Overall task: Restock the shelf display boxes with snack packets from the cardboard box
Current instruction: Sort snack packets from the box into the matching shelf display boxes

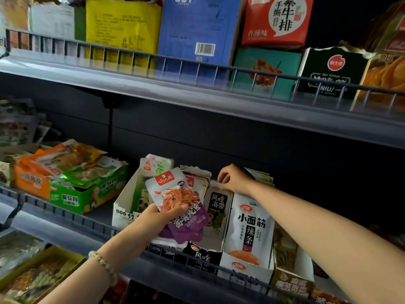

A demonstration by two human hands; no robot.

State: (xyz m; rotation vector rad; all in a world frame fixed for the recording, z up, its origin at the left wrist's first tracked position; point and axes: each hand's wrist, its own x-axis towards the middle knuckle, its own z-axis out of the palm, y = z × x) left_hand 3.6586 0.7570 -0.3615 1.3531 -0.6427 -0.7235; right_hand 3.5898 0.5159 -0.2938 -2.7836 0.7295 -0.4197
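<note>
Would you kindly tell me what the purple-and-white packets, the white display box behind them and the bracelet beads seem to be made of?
Purple-and-white packets: probably glossy plastic film, since they show sheen and flex. White display box: matte printed cardboard, judging by its folded, torn-open edges. Bracelet beads: pale, smooth and polished; stone or glass, cannot tell which.

Dim and shadowed at the back, blurred and bent at the edges, sharpest mid-frame.
</note>
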